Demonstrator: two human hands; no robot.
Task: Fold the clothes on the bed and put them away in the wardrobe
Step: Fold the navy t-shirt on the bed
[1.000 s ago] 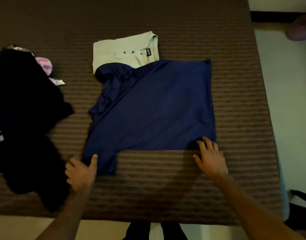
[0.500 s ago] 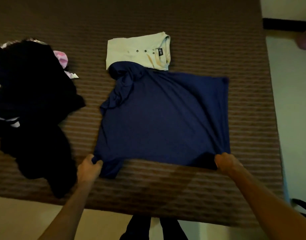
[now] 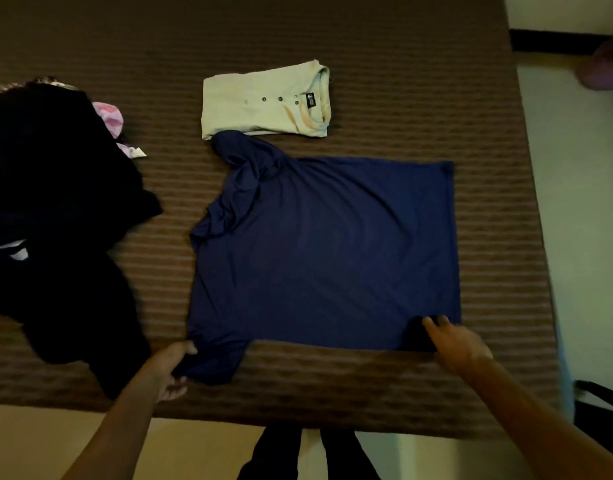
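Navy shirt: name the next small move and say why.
Probably fold the near sleeve inward. The navy shirt lies spread flat, the left hand already grips that sleeve, the right hand steadies the hem corner, and the far sleeve remains bunched.
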